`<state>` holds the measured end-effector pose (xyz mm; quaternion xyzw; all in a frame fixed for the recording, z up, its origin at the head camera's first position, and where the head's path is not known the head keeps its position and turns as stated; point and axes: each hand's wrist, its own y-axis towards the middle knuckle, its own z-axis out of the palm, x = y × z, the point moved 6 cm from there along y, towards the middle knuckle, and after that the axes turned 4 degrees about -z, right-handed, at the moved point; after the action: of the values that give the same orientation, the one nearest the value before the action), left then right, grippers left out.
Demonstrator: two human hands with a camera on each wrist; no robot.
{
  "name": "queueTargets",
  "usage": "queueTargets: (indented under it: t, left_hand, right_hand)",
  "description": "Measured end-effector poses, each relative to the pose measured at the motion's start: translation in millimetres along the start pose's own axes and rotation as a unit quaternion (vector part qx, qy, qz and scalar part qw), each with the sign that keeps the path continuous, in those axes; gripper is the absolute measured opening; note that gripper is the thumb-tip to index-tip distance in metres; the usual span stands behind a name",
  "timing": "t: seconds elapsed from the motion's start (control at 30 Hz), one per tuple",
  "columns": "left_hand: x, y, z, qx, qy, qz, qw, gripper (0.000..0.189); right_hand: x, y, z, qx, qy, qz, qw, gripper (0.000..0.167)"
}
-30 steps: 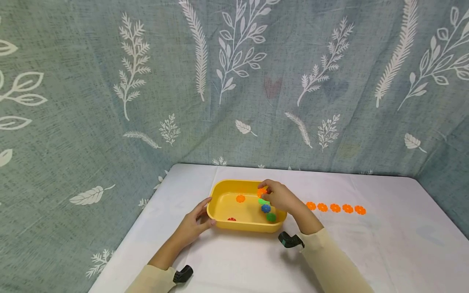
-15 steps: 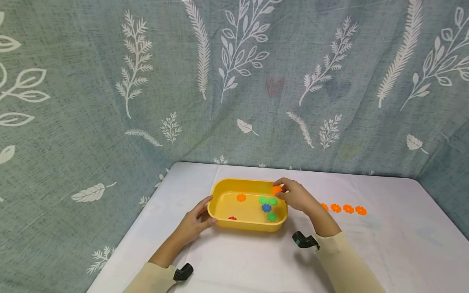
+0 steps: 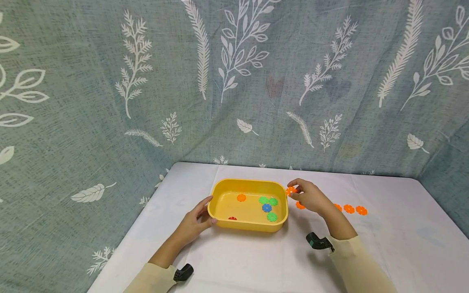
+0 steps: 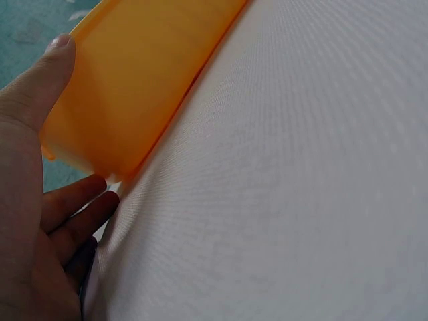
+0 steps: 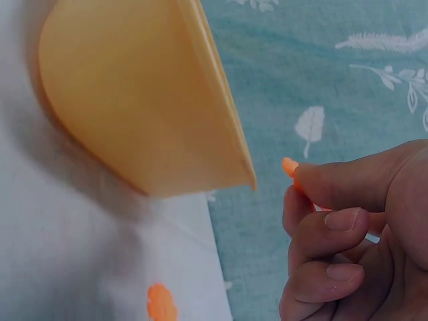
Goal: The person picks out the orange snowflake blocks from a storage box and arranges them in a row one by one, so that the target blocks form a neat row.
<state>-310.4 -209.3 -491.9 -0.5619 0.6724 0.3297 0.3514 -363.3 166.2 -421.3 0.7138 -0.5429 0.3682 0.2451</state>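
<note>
A shallow yellow plastic tray (image 3: pixel 247 227) sits on the white cloth. My left hand (image 3: pixel 193 225) holds its left end, thumb at the near corner and fingertips at the side; in the left wrist view the thumb lies on the tray wall (image 4: pixel 134 73). Just past the tray's right rim, my right hand (image 3: pixel 310 197) pinches an orange flower-shaped disc (image 3: pixel 291 191) between thumb and fingers. The right wrist view shows this orange disc (image 5: pixel 289 166) edge-on at the thumb tip. Inside the tray lie an orange disc (image 3: pixel 241 197), green discs (image 3: pixel 272 217), a blue disc (image 3: pixel 266 208) and a partly hidden red disc (image 3: pixel 232 218).
Right of the tray, a row of orange discs (image 3: pixel 349 208) lies on the white cloth (image 3: pixel 395 228), partly hidden by the right hand and forearm. A patterned green curtain (image 3: pixel 234 134) hangs behind the table and along its sides.
My right hand has moved right, carrying the orange disc from inside the tray out past its right rim. The green discs it covered now show. My left hand stays at the tray.
</note>
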Motion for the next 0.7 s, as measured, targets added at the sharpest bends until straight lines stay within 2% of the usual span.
queueTargets:
  t: [0.17, 0.47, 0.57, 0.7]
  left_hand:
    - [-1.0, -0.1, -0.2, 0.001, -0.017, 0.006, 0.9998, 0.079]
    - [0.9, 0.3, 0.3, -0.002, 0.000, -0.001, 1.0000, 0.081]
    - [-7.0, -2.9, -0.2, -0.004, -0.001, 0.002, 1.0000, 0.080]
    - [-26.6, -10.8, -2.9, 0.002, -0.001, 0.008, 1.0000, 0.079]
  right_hand:
    - [-7, -4.8, -6, -0.002, 0.001, -0.004, 1.0000, 0.035]
    - [-19, -11.3, -16, -0.009, 0.003, 0.013, 0.9999, 0.036]
    - [-22, -13.1, -19, -0.011, -0.003, 0.012, 0.9999, 0.037]
    - [-26, -16.0, -23, -0.014, -0.009, 0.008, 0.9998, 0.037]
